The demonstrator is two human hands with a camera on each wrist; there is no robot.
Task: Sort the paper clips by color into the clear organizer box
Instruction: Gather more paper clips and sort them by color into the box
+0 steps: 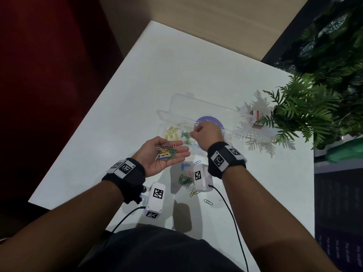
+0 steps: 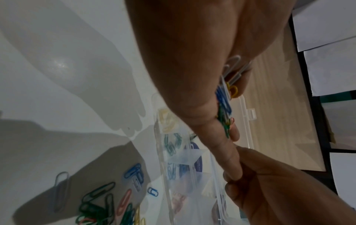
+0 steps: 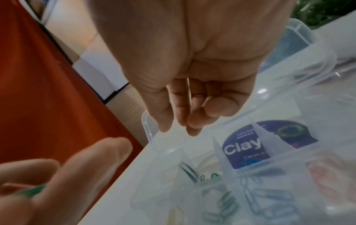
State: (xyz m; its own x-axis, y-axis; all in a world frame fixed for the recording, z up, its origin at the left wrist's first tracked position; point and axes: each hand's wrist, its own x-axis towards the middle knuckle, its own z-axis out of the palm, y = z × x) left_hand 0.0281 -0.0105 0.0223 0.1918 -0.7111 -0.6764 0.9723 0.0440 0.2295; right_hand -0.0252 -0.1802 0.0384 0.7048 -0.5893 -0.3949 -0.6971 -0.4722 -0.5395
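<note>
My left hand (image 1: 181,149) lies palm up, lightly cupped, carrying a mixed pile of coloured paper clips (image 1: 167,152). Those clips (image 2: 224,97) show edge-on in the left wrist view. The clear organizer box (image 1: 163,114) stands open just beyond, with yellow clips (image 1: 172,132), green clips (image 1: 185,135) and blue clips (image 3: 269,202) in separate compartments. My right hand (image 1: 193,134) hovers over the green compartment (image 3: 189,173). In the right wrist view its thumb and forefinger (image 3: 177,127) are slightly apart with nothing between them, and the other fingers are curled in.
More loose clips (image 1: 185,180) lie on the white table (image 1: 137,85) under my wrists, and a single one (image 1: 208,202) lies nearer me. The box lid (image 1: 206,107) lies open behind, with a purple sticker (image 1: 208,120). A fern-like plant (image 1: 306,114) overhangs the table's right side.
</note>
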